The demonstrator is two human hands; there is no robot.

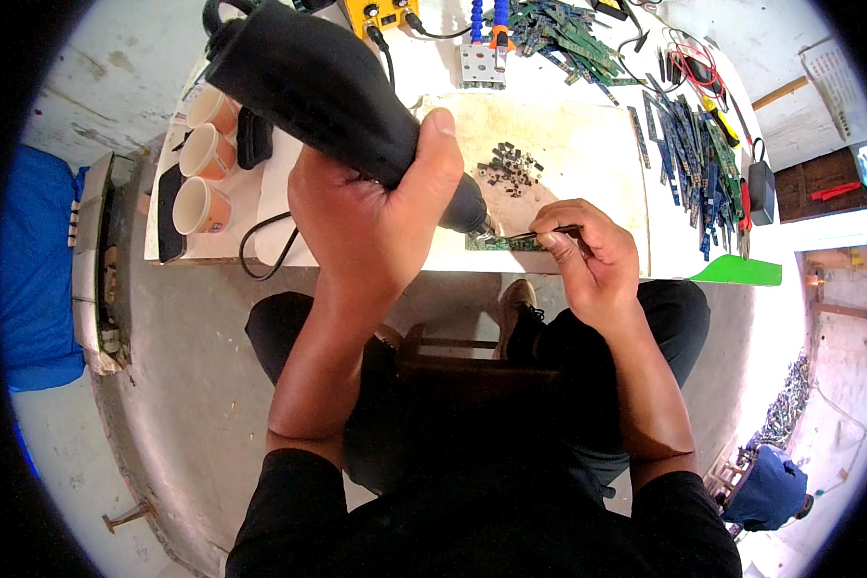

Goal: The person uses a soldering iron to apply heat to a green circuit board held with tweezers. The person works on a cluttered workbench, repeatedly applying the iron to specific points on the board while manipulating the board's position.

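My left hand [371, 217] is wrapped round a thick black hot air gun [323, 87], its nozzle slanting down to the right. Under the nozzle tip, by the table's near edge, lies a narrow green circuit board [506, 244]. In my right hand [597, 252] a thin dark pair of tweezers [525, 236] is pinched, its tip at the board next to the nozzle. Beyond the board, a small heap of black components [511, 169] rests on a wooden mat [588, 135]. Whether the tweezers grip a part is too small to tell.
Paper cups [202, 205] line the left side of the table. Circuit board strips [689, 159] pile up at the right, more [564, 39] at the back. A yellow power unit [380, 14] and a metal block [482, 65] stand behind. A person [766, 486] is at lower right.
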